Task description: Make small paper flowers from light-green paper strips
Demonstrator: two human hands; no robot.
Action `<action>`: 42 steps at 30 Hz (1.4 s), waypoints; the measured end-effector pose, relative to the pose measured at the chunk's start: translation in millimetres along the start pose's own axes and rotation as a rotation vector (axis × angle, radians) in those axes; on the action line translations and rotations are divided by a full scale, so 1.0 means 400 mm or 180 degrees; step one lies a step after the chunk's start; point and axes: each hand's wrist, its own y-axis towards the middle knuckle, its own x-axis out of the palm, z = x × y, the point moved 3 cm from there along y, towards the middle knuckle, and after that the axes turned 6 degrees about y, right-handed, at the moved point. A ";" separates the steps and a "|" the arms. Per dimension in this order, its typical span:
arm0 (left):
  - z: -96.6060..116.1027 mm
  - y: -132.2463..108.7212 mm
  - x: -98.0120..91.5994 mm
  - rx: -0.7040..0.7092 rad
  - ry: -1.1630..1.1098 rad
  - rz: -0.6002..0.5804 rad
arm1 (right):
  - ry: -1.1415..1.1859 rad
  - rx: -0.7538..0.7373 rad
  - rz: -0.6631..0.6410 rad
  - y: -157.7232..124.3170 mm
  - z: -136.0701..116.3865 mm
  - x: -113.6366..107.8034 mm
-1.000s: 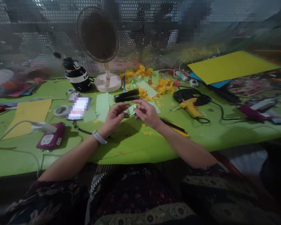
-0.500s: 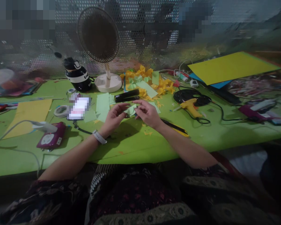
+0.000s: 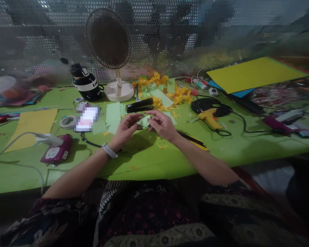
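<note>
My left hand and my right hand meet above the green table, both pinching a small pale green paper piece between their fingertips. A white watch band sits on my left wrist. More pale green paper sheets lie just behind my left hand. A black stapler rests right behind the held piece. Yellow and green paper flowers are heaped further back.
A fan and a black bottle stand at the back. A yellow glue gun with its black cord lies to the right, a magenta device and yellow paper to the left, tape rolls nearby, large yellow card far right.
</note>
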 end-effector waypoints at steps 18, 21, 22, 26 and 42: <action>-0.005 0.001 -0.002 0.0057 -0.0038 -0.0020 | 0.0026 -0.0046 0.0003 0.001 0.008 -0.001; -0.005 0.001 -0.002 0.0071 -0.0033 -0.0028 | 0.0041 -0.0030 -0.0019 0.001 0.007 -0.001; -0.005 0.001 -0.002 0.0069 -0.0019 -0.0038 | 0.0055 -0.0023 -0.0027 0.001 0.007 -0.001; -0.006 0.002 -0.003 0.0061 0.0020 -0.0062 | 0.0059 0.0006 -0.0047 0.001 0.009 -0.002; -0.008 0.002 -0.002 0.0098 -0.0068 -0.0039 | 0.0043 -0.0022 -0.0009 0.001 0.009 0.000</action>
